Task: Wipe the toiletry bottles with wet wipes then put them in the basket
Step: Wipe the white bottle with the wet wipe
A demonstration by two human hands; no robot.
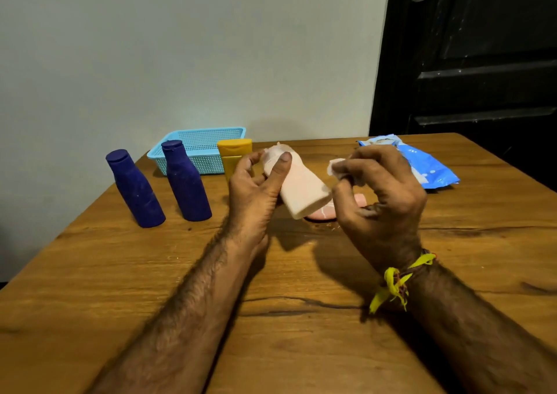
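gripping the pale pink bottle (304,188) tilted above the table (301,303), the left hand (256,188) exposed its side to the wet wipe (337,167) pinched in the right hand (382,191).

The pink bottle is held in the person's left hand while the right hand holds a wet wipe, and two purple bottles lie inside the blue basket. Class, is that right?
Not quite. The head view shows the two purple bottles standing upright on the table, beside the blue basket, not inside it. The rest holds: the left hand holds the pink bottle and the right hand holds a wet wipe.
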